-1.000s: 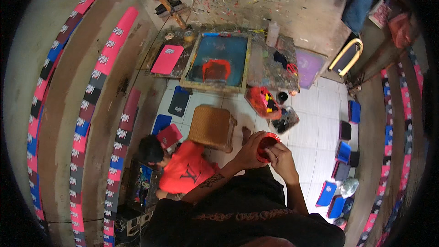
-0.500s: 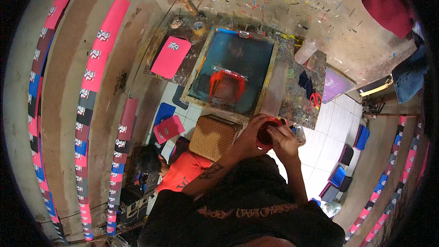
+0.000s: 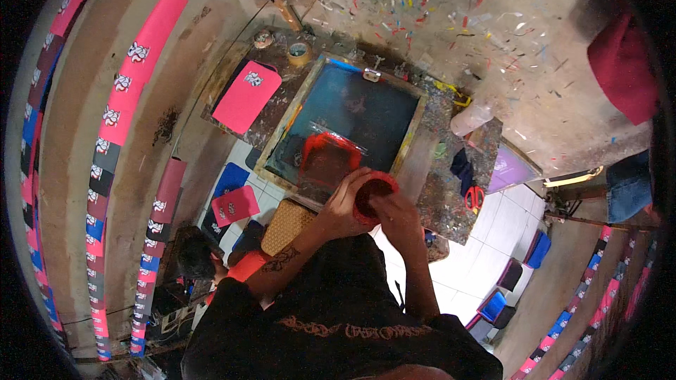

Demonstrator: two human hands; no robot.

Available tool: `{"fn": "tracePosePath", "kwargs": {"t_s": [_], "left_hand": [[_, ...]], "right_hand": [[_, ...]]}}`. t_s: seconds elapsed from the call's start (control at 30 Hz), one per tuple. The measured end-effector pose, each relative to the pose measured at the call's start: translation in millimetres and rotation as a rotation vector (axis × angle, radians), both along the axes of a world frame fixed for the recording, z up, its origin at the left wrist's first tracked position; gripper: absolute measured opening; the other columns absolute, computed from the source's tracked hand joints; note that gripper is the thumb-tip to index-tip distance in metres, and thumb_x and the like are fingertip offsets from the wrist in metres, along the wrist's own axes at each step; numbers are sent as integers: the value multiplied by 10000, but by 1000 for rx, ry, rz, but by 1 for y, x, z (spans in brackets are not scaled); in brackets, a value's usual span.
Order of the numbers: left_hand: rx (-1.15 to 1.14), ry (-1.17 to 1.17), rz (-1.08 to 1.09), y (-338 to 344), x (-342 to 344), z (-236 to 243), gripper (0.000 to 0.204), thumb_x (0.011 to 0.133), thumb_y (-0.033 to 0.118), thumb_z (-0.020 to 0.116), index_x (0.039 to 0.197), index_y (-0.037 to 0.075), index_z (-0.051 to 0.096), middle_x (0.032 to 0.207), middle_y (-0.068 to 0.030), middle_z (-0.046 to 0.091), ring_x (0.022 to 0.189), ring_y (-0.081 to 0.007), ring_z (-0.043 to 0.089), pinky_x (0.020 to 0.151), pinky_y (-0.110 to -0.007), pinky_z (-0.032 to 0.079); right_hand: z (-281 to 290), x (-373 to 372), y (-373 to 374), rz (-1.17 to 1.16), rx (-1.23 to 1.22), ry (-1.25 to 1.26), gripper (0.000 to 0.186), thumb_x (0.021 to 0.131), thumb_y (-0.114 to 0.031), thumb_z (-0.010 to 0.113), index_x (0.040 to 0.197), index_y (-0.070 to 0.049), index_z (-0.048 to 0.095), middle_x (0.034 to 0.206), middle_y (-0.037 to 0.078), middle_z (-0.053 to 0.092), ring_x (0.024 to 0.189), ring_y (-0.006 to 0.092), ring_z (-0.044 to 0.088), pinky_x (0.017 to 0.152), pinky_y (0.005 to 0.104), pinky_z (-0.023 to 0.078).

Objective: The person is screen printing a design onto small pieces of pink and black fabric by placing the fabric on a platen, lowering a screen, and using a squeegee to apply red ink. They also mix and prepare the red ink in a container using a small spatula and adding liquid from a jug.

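Note:
Both my hands are at a round red container [image 3: 381, 181] with dark red contents, just over the near right corner of a screen-printing frame [image 3: 384, 123]. My left hand [image 3: 341, 205] wraps round the container's left side and tilts its mouth toward me. My right hand [image 3: 398, 219] has its fingers bent in at the container's mouth; whether they pinch a small tool there is hidden. The frame has a wooden border and dark blue mesh. A patch of bright red ink [image 3: 325, 146] lies on the mesh's near part, with a clear strip along its far edge.
A pink printed piece [image 3: 246, 102] and a tape roll [image 3: 299, 53] lie left on the stained table. Rightward are a translucent bottle [image 3: 470, 119], dark cloth [image 3: 462, 169] and red scissors [image 3: 474, 198]. Near left, a person in red [image 3: 248, 265] is beside a woven-topped stool [image 3: 287, 227].
My hands have brought the red container left and away from me, toward the printing frame's near edge. Its mouth now shows more. The whole view has shifted and turned slightly.

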State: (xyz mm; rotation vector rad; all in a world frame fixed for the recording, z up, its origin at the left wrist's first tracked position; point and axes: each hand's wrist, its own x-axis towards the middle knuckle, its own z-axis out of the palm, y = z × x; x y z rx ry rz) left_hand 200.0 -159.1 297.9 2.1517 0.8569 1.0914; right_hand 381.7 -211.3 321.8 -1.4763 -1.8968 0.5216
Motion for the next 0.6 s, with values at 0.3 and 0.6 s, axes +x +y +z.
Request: {"fn": "tracePosePath", "kwargs": {"t_s": [0.3,0.6], "left_hand": [[-2,34,-54,76,-14,-62,1114,616,329,999,1508,49,395,1517,-229,476,1398,-433,482,1172,-528,400],[-2,16,-178,143,-32,-102,1105,614,201,978,1523,58,365,1537,-249,438,1425,-447,443,1168,-523,405]], "right_hand": [[-52,-4,66,-43,143,76,226,826,-18,752,1051,-35,761,925,132,701,856,317,682,755,425,565],[-92,-30,115,-97,213,172,284,777,49,758,1053,-19,764,939,126,716,808,305,662,701,402,548]]}}
